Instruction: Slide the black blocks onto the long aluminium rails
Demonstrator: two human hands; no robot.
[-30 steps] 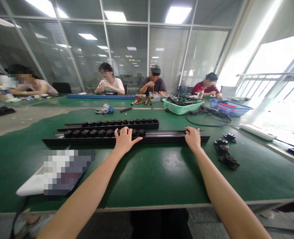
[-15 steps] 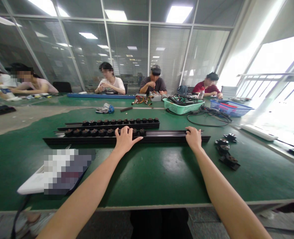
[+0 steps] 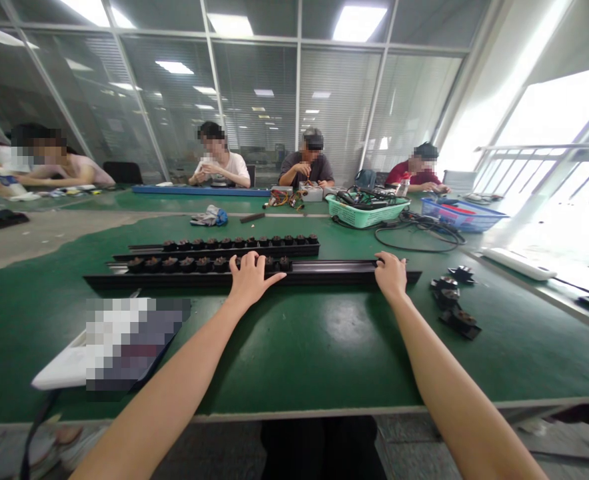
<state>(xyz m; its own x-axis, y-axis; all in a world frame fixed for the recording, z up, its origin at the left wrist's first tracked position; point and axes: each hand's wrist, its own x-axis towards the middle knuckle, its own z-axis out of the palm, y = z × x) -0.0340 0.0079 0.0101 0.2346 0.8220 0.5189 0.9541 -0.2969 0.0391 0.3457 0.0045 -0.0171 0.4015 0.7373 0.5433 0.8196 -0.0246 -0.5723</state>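
Observation:
A long black rail (image 3: 332,279) with a shiny inner channel lies across the table before me. Several round black fittings with brownish centres (image 3: 169,266) sit in a row along its left and middle part. My left hand (image 3: 249,279) rests over this row, fingers spread and thumb stretched out to the right along the front. My right hand (image 3: 390,275) is at the right part of the rail with its fingers curled down; what they pinch is hidden. Beyond lies a second black rail (image 3: 214,252) with a similar row. Several loose black fittings (image 3: 457,307) lie to the right.
A white device (image 3: 64,363) lies front left. Farther back are a blue-and-grey cloth (image 3: 209,216), a green basket (image 3: 369,215) of cables, a blue basket (image 3: 462,217) and a black cable (image 3: 419,247). A white power strip (image 3: 519,264) lies right. Several people sit opposite.
My right hand has shifted slightly to the right and its fingers are curled more tightly. My left hand stays in place over the row.

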